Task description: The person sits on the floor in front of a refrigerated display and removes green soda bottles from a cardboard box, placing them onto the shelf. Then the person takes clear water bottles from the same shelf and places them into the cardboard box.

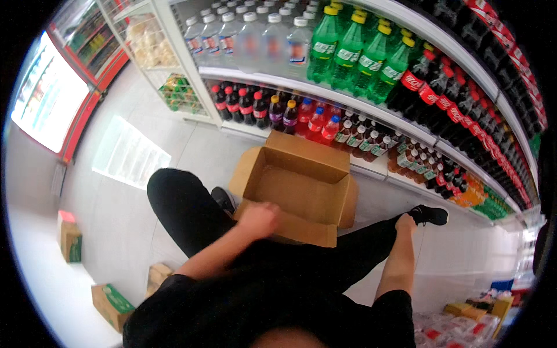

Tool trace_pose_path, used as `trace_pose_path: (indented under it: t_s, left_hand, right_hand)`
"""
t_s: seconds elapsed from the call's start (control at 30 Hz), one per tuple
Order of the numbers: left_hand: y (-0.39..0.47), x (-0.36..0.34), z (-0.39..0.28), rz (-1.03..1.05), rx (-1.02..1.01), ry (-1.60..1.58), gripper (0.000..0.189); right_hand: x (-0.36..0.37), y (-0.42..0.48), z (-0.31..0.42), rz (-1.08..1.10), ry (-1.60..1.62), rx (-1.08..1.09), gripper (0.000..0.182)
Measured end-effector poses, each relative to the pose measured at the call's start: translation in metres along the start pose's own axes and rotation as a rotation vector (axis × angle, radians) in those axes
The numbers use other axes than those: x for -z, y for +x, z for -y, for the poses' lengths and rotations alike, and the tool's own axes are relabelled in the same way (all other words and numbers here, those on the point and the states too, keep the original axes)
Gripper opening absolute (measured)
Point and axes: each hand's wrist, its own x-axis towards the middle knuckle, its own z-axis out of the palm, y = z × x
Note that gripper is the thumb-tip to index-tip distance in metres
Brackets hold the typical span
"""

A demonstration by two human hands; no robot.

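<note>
An open cardboard box [296, 195] with nothing in it stands on the floor between my spread legs, its flaps folded outwards. My left hand [260, 219], slightly blurred, is over the box's near left corner by the near flap; its fingers look curled, and whether they grip the cardboard cannot be told. My right hand [406, 222] rests at my right ankle beside a black shoe [428, 215], its fingers mostly hidden. Beyond the box, small bottles of cola [246, 106], red drink [317, 119] and brown tea-like drink [370, 143] line the bottom shelf.
Above them, a shelf [261, 78] bears clear bottles [273, 43], green soda bottles [348, 56] and large cola bottles [417, 74]. A wire rack [174, 74] stands left of it. Cartons [113, 306] lie at the lower left, packaged goods [461, 330] at the lower right. A lit fridge [50, 95] is far left.
</note>
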Motion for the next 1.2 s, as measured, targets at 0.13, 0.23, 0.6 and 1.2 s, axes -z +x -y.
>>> trace_pose_path:
  t_s: [0.13, 0.23, 0.6, 1.2]
  left_hand:
    - [-0.063, 0.084, 0.047, -0.568, 0.362, 0.134, 0.014]
    - [-0.115, 0.116, 0.068, -0.842, 0.498, 0.484, 0.014]
    - [-0.109, 0.016, 0.196, -0.282, 1.222, -0.050, 0.035]
    - [0.001, -0.035, 0.271, -0.200, 0.940, 0.206, 0.017]
  right_hand:
    - [-0.013, 0.019, -0.002, -0.038, -0.008, 0.063, 0.031]
    - [-0.002, 0.009, 0.010, -0.022, -0.059, 0.150, 0.031]
    - [-0.012, 0.003, 0.015, -0.058, -0.052, 0.063, 0.027]
    - [-0.056, -0.087, 0.031, -0.371, 0.094, 0.105, 0.022]
